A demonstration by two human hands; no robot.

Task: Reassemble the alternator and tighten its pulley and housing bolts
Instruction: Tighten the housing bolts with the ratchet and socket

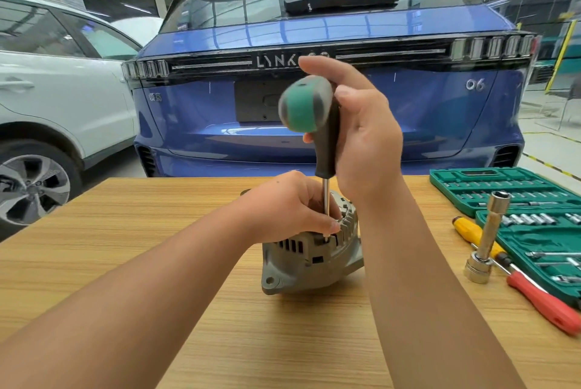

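One alternator (pixel 309 250) stands on one wooden table (pixel 157 231). Two hands are in view: one left hand (pixel 292 204) and one right hand (pixel 361 134). Three screwdrivers are present: one green-handled (pixel 309 112), one yellow-handled (pixel 471 228), one red-handled (pixel 544 302). One long socket tool (pixel 489 236) stands upright. One green tool case (pixel 515 197) lies open (its small sockets and bits are too many and too small to count). Two cars are parked behind: one blue (pixel 330 43), one white (pixel 63 74).

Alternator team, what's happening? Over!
Right hand grips screwdriver. Left hand steadies its shaft on alternator. Tip at a housing bolt. Nothing blocking.
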